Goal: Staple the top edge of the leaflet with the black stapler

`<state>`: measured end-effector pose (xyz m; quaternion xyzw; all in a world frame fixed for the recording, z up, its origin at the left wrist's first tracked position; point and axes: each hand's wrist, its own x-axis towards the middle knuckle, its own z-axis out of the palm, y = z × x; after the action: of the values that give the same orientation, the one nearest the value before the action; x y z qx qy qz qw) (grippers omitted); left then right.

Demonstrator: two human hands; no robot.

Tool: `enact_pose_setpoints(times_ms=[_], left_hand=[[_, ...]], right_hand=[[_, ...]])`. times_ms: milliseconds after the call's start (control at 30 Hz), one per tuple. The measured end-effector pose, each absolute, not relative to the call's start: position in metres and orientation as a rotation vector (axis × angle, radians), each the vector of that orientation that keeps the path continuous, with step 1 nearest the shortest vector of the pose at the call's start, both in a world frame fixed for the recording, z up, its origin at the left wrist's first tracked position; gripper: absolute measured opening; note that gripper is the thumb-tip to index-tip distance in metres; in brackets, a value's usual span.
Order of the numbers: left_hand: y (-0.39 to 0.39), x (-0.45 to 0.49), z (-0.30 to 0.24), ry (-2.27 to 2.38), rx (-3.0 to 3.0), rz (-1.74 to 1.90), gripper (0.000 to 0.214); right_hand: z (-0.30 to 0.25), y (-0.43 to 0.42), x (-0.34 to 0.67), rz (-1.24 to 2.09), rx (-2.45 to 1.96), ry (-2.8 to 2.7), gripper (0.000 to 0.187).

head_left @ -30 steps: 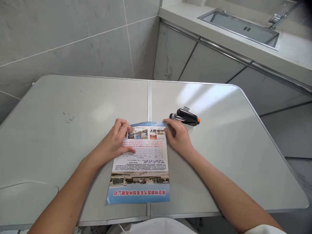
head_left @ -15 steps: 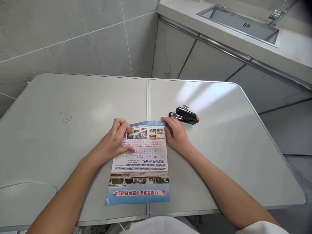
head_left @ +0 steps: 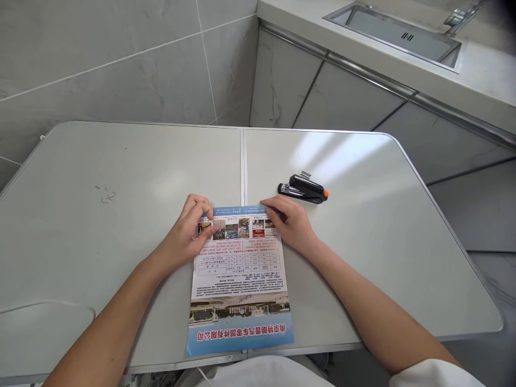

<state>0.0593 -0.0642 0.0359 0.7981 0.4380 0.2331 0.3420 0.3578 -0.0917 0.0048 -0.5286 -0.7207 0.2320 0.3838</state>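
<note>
A printed flyer (head_left: pixel 242 285) with blue bands, small photos and a table lies upside down to me across the table's centre seam, its near edge close to the table's front edge. My left hand (head_left: pixel 189 228) is closed on its far left corner, thumb on the printed face and fingers curled at the edge. At the far right corner, my right hand (head_left: pixel 292 223) pinches the paper between thumb and forefinger. Just beyond my right hand sits a black stapler (head_left: pixel 304 189) with an orange end, apart from the fingers. A small strip of staples (head_left: pixel 306 174) shows behind it.
The pale folding table (head_left: pixel 169 161) has a metal-edged rim and a centre seam. Beyond it stand a grey tiled wall (head_left: pixel 121 70) and a counter with a sink (head_left: pixel 395 35) and faucet (head_left: pixel 459 21). A rounded pale panel (head_left: pixel 44 333) is at the left front.
The flyer has shifted toward me and a little right. Its raised far edge now looks flatter. My left thumb has moved up the page toward the far edge.
</note>
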Motion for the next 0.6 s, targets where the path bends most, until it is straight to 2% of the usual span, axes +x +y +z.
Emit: enact_pose_setpoints(times_ms=[133, 233, 400, 600], left_hand=[[-0.065, 0.061, 0.036, 1.122, 2.079, 0.625, 0.014], [-0.065, 0.061, 0.036, 1.124, 2.079, 0.621, 0.014], [-0.065, 0.061, 0.038, 1.187, 2.067, 0.642, 0.015], [-0.066, 0.06, 0.038, 1.202, 2.087, 0.676, 0.015]], right_hand=[[0.012, -0.097, 0.349, 0.359, -1.298, -2.129, 0.036], [0.015, -0.101, 0.347, 0.272, -1.251, -2.132, 0.046], [0.015, -0.106, 0.355, -0.018, -1.45, -1.851, 0.026], [0.011, -0.106, 0.356, 0.02, -1.506, -1.962, 0.023]])
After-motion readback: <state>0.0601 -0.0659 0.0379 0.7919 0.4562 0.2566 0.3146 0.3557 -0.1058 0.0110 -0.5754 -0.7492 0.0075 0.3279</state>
